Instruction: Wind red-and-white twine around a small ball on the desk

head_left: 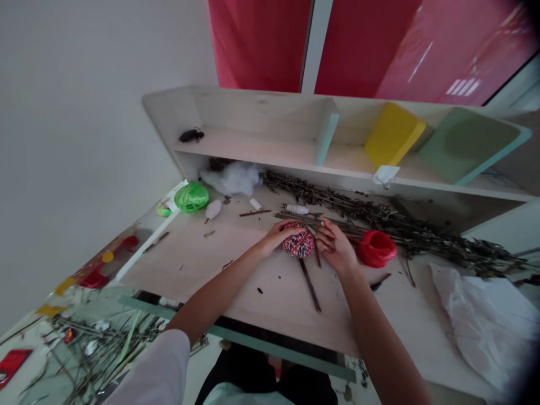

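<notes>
My left hand point(277, 236) is curled over a ball of multicoloured yarn point(298, 244), red, white and dark, on the desk. My right hand point(335, 245) is raised just right of the ball with thumb and fingers drawn together; what they hold, if anything, is too small to make out. A dark stick point(310, 286) points from beneath the ball toward me, with a thinner twig beside it. Just behind the hands lies a white thread-wrapped piece point(297, 209). To the right of my right hand sits a roll of red plastic twine point(375, 248).
Dried stalks point(350, 205) stretch along the back below a shelf point(261, 147). At left are green twine point(192, 197), a pale wrapped piece on a stick point(213, 209) and white fluff point(234, 178). A clear plastic bag point(481, 320) lies at right. Twigs point(93, 343) litter the floor.
</notes>
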Demonstrator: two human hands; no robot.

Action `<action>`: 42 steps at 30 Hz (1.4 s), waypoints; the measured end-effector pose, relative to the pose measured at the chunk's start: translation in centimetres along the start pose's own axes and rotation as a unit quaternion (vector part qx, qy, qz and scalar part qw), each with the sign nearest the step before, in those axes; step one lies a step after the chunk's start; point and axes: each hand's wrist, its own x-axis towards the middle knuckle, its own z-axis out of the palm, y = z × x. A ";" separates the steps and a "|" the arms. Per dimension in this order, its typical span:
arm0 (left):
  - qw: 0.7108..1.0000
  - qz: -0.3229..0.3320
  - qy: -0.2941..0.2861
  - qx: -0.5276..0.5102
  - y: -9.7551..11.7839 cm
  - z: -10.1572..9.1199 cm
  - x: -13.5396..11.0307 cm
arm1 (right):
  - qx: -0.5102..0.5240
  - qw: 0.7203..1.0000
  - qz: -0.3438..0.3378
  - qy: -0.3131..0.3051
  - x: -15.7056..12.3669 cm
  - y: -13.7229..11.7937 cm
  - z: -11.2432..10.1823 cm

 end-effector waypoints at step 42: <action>0.988 -0.072 -0.062 -0.125 -0.2 -2.0 0.7 | -0.351 0.880 -0.294 0.123 0.8 3.1 0.1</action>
